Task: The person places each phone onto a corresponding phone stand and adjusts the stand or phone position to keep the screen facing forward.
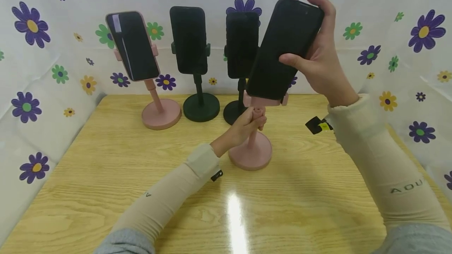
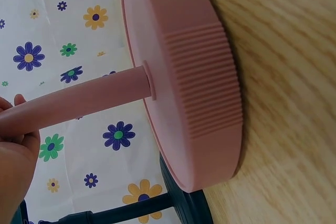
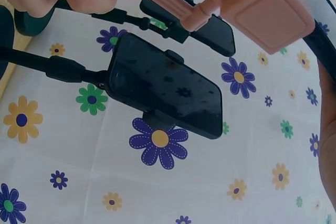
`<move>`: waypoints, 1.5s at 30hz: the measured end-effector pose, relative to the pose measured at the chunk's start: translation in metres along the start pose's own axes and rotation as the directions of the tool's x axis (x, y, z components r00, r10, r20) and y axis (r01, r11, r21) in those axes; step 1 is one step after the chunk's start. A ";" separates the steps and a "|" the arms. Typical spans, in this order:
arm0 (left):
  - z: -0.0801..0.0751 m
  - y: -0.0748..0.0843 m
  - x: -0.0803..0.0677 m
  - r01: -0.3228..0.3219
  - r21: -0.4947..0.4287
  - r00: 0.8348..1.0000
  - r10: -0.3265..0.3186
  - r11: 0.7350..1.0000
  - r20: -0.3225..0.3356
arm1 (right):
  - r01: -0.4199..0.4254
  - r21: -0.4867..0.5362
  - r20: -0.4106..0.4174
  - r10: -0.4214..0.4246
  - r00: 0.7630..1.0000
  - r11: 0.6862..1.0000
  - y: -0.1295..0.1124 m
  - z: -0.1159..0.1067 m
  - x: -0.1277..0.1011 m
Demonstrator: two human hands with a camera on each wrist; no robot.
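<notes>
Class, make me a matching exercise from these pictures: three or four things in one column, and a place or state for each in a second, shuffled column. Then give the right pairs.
1. left hand
2. right hand
3. far-left pink stand
4. wooden table

a. carries a pink-cased phone, untouched
b. grips the near pink stand's stem
c. holds the black phone
d. bears all four stands

Pairs: 1-b, 2-c, 3-a, 4-d

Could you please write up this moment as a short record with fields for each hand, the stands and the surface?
left hand: left hand grips the post of the near pink stand
right hand: right hand holds the black phone by its upper part, the phone tilted over the stand's clamp
other stands: back pink stand and two black stands, each carrying a phone
surface: wooden table
backdrop: flowered cloth
</notes>
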State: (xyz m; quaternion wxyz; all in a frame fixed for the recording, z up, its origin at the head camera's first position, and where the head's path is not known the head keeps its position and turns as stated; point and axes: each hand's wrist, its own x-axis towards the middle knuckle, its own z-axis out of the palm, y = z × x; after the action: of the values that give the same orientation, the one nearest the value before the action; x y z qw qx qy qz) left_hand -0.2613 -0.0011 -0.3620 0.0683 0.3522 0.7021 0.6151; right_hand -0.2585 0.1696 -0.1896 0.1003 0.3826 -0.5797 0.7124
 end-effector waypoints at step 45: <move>-0.005 -0.005 0.003 -0.038 -0.074 0.999 0.040 0.997 0.035 | -0.033 -0.074 0.171 0.046 0.984 0.997 0.009 0.002 0.007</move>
State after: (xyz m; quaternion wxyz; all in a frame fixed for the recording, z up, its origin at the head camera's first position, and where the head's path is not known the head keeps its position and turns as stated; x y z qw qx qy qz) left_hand -0.2685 -0.0038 -0.3645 0.0820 0.3743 0.6708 0.6350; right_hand -0.2676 0.1632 -0.1919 0.0490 0.4276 -0.6184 0.6575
